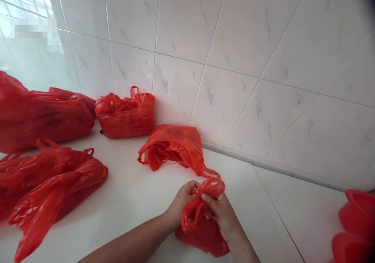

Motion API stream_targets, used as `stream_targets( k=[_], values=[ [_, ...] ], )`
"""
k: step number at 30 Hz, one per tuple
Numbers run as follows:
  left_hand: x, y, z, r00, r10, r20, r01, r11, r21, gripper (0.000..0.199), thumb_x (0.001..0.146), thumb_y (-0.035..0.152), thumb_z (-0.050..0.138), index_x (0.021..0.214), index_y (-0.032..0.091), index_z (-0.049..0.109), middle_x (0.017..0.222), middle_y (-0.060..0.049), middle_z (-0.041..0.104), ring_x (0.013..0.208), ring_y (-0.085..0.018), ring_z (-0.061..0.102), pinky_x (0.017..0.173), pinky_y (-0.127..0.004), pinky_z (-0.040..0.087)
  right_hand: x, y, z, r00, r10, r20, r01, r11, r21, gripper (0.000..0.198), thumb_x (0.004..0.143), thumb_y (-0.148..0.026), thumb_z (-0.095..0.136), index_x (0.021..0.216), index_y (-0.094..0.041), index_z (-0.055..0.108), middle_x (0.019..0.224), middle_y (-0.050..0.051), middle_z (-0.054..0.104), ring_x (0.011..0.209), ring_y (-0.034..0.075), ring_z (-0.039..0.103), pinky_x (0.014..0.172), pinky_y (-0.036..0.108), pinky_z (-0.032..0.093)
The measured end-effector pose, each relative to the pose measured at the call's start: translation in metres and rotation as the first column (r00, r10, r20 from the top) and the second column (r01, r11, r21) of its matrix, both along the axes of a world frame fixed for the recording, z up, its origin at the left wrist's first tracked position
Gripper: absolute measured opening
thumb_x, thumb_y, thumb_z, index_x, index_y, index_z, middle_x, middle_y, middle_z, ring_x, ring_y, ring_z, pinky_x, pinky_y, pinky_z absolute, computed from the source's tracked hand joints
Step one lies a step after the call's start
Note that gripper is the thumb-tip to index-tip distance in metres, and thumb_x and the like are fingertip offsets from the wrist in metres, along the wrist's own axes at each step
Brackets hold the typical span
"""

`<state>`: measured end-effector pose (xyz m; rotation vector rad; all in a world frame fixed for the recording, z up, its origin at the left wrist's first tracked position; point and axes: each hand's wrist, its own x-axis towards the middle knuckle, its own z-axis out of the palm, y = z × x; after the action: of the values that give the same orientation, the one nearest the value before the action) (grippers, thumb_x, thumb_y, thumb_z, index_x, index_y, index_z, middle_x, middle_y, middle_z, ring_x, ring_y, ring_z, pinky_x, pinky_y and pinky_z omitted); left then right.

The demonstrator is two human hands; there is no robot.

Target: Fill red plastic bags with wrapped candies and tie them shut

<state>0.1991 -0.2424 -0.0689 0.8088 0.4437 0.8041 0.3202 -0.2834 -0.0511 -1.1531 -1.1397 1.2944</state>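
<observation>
A small red plastic bag point(202, 235) rests on the white surface in front of me, its handles gathered at the top. My left hand point(186, 198) grips its upper left side, with the fingertips partly hidden behind the plastic. On the other side, my right hand point(216, 212) pinches the handle loops, thumb on top. Just beyond my hands lies a second red plastic bag point(181, 142), its mouth gaping toward me and one handle trailing close to the held bag. What the held bag contains is hidden.
Against the tiled wall point(181, 75) stands a full red bag point(125, 118). More red bags point(43, 118) fill the left side, including a tied bag point(67, 189) nearer me. Red rounded plastic objects point(357, 216) sit at the right edge. The white tabletop point(125, 200) has a seam at right.
</observation>
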Motion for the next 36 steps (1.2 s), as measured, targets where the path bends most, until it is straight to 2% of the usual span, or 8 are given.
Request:
stream_targets(
  k=[7,10,13,17,21,25,31,36],
  values=[
    [-0.011,-0.006,0.002,0.993,0.091,-0.081,-0.058,0.939,0.34,0.073,0.063,0.023,0.079,0.128,0.024,0.047,0.1,-0.006,0.066,0.093,-0.023,0.063,0.087,-0.034,0.046,-0.001,0.009,-0.012,0.951,-0.29,0.108,0.297,0.954,-0.05,0.036,0.075,-0.054,0.064,0.088,-0.02,0.066,0.063,0.0,0.062,0.059,0.016,0.056,0.056,0.026,0.042],
    [-0.011,-0.006,0.001,0.985,0.105,-0.139,-0.051,0.938,0.342,0.035,0.077,0.044,0.067,0.101,0.019,0.063,0.077,-0.004,0.065,0.074,-0.019,0.062,0.074,-0.03,0.047,-0.005,0.005,-0.013,0.946,-0.264,0.19,0.261,0.964,0.041,0.03,0.078,-0.049,0.063,0.081,-0.02,0.065,0.062,0.0,0.061,0.06,0.016,0.054,0.059,0.027,0.043],
    [-0.01,-0.004,0.001,0.979,0.06,-0.194,-0.024,0.983,0.179,0.05,0.087,0.057,0.043,0.061,0.017,0.06,0.056,-0.003,0.059,0.055,-0.016,0.057,0.062,-0.029,0.046,-0.002,-0.002,-0.012,0.996,-0.08,-0.035,0.081,0.996,0.021,0.027,0.081,-0.047,0.06,0.082,-0.021,0.064,0.06,-0.002,0.056,0.056,0.013,0.05,0.057,0.026,0.042],
    [-0.01,0.001,0.0,0.985,0.035,-0.171,-0.012,0.991,0.135,0.038,0.085,0.046,0.05,0.062,0.017,0.059,0.062,-0.005,0.064,0.06,-0.018,0.061,0.063,-0.03,0.047,0.011,-0.005,-0.012,0.946,0.073,-0.316,-0.093,0.994,-0.05,0.054,0.086,-0.063,0.041,0.106,-0.02,0.066,0.075,0.003,0.062,0.073,0.017,0.057,0.072,0.03,0.046],
    [-0.01,0.005,-0.002,0.989,0.069,-0.131,-0.05,0.988,0.149,0.018,0.082,0.035,0.058,0.081,0.018,0.062,0.076,-0.003,0.068,0.071,-0.018,0.063,0.07,-0.029,0.048,0.019,-0.004,-0.01,0.99,0.042,-0.135,-0.049,0.997,-0.055,0.032,0.076,-0.042,0.068,0.1,-0.021,0.068,0.092,0.004,0.067,0.089,0.019,0.061,0.084,0.032,0.045],
    [-0.01,0.006,-0.004,0.987,0.107,-0.124,-0.086,0.984,0.158,0.021,0.081,0.038,0.061,0.083,0.018,0.06,0.078,-0.004,0.068,0.071,-0.017,0.063,0.07,-0.029,0.048,0.015,-0.002,-0.006,0.994,-0.029,0.103,0.033,0.999,-0.038,0.05,0.072,-0.028,0.069,0.119,-0.028,0.053,0.082,-0.002,0.064,0.075,0.017,0.061,0.073,0.031,0.047],
    [-0.01,-0.001,0.004,0.989,0.073,-0.127,-0.035,0.96,0.279,0.023,0.077,0.038,0.068,0.082,0.018,0.06,0.075,-0.004,0.066,0.067,-0.016,0.063,0.07,-0.03,0.047,0.011,0.004,-0.018,0.755,-0.318,0.573,0.32,0.942,0.101,0.017,0.075,-0.026,0.054,0.091,-0.027,0.06,0.064,-0.003,0.061,0.059,0.018,0.055,0.055,0.029,0.041],
    [-0.01,-0.004,0.007,0.978,0.112,-0.176,-0.032,0.916,0.401,0.015,0.081,0.032,0.063,0.077,0.017,0.063,0.082,-0.005,0.065,0.076,-0.017,0.061,0.075,-0.029,0.047,0.012,0.006,-0.019,0.813,-0.312,0.492,0.291,0.949,0.121,0.028,0.072,-0.017,0.046,0.09,-0.026,0.065,0.081,0.001,0.068,0.074,0.021,0.061,0.065,0.031,0.045]
  ],
)
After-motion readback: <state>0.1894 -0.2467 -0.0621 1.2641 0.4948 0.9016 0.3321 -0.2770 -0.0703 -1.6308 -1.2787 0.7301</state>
